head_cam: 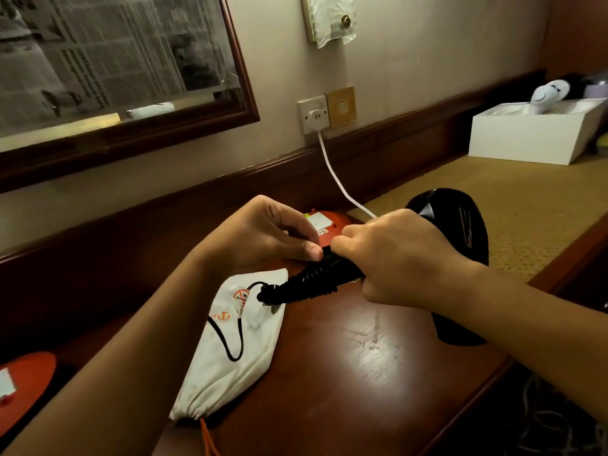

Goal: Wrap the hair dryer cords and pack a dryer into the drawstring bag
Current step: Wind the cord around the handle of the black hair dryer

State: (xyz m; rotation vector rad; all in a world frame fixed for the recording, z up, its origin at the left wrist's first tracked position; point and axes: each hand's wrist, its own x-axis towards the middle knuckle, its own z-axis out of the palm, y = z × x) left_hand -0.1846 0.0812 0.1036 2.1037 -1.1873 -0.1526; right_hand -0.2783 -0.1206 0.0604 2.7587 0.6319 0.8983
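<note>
Two hands on the black hair dryer (460,222), its cord (309,284) coiled round the handle.
My right hand (401,255) grips the handle and hides most of it, while my left hand's (263,235) fingers (309,251) pinch the cord at the top of the coils. The plug (266,296) hangs over the white drawstring bag (237,366), which lies flat on the table (362,373). The bag's orange logo, a red crossed-circle mark and the label on the orange thing (329,222) behind are all too blurred to read.
</note>
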